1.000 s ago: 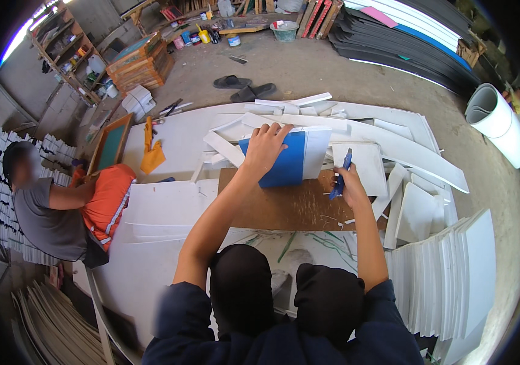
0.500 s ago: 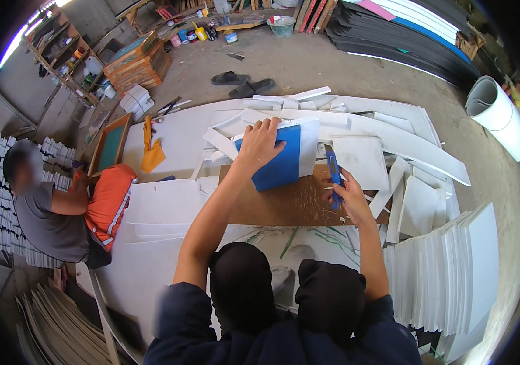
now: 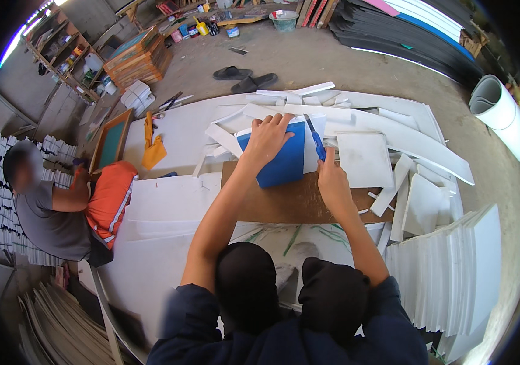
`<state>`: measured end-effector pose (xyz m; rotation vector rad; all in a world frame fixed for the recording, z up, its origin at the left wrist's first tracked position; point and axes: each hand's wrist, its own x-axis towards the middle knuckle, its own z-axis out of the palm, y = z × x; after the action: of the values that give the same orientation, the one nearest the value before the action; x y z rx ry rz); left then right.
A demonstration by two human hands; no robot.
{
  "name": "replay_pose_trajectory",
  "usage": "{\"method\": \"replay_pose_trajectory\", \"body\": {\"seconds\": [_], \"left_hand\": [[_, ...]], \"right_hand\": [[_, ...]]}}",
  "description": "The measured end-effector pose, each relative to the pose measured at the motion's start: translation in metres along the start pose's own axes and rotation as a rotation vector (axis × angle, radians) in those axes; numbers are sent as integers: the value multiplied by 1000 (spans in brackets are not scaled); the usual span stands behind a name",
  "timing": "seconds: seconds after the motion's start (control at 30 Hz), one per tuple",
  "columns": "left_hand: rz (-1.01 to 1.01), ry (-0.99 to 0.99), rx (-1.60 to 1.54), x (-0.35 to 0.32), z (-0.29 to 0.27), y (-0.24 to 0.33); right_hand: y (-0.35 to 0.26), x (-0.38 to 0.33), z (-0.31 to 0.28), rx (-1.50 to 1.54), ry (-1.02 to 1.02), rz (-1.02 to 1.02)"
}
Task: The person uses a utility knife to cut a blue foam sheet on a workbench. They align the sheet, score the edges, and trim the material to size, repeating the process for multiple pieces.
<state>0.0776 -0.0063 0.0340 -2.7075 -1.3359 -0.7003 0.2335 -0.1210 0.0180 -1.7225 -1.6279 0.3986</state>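
My left hand (image 3: 266, 139) presses on a rectangular blue board (image 3: 283, 159), its fingers bent over the far edge and the thumb on the blue face. A white sheet (image 3: 316, 125) lies under the board and sticks out past its right side. In my right hand (image 3: 334, 179), fingers closed round the handle, is a blue utility knife (image 3: 316, 141). Its blade points away from me, along the board's right edge near the far corner; whether it touches the sheet I cannot tell. Beneath these lies a brown board (image 3: 296, 204) with scratches.
White offcuts (image 3: 394, 134) lie heaped beyond and to the right. A stack of white sheets (image 3: 448, 267) stands at my near right. On the left sits another person (image 3: 53, 207), an orange cloth (image 3: 111, 198) beside them. An orange glove (image 3: 153, 149) lies at the far left.
My right hand has brought the knife left and away from me, from beside the white sheet to the blue board's right edge. My left hand stays on the board.
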Motion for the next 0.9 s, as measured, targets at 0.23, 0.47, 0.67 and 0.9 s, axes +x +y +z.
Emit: {"method": "replay_pose_trajectory", "body": {"seconds": [0.23, 0.47, 0.67, 0.9], "left_hand": [[56, 114, 80, -7, -9, 11], [16, 83, 19, -5, -7, 6], [19, 29, -82, -1, -9, 1], [111, 84, 11, -1, -8, -2]], "right_hand": [[3, 4, 15, -87, 17, -22], [-7, 7, 11, -129, 33, -4], [-2, 9, 13, -134, -4, -17], [-7, 6, 11, -159, 0, -26]]}}
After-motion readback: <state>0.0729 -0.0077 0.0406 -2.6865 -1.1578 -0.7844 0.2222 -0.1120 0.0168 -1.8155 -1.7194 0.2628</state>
